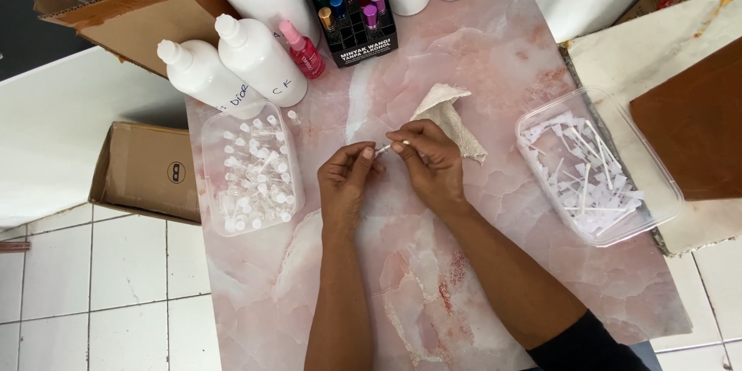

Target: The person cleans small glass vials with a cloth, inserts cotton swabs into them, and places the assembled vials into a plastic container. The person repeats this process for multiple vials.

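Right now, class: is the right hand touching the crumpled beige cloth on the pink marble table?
Cannot tell. In the head view the right hand overlaps the crumpled beige cloth, hiding any contact or gap.

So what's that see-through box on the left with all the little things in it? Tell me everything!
The clear plastic tub sits on the pink marbled table, left of the hands. It is rectangular with rounded corners, open on top, and filled with many tiny clear vials with white caps, lying jumbled. Two white bottles lie just behind it. Neither hand touches it.
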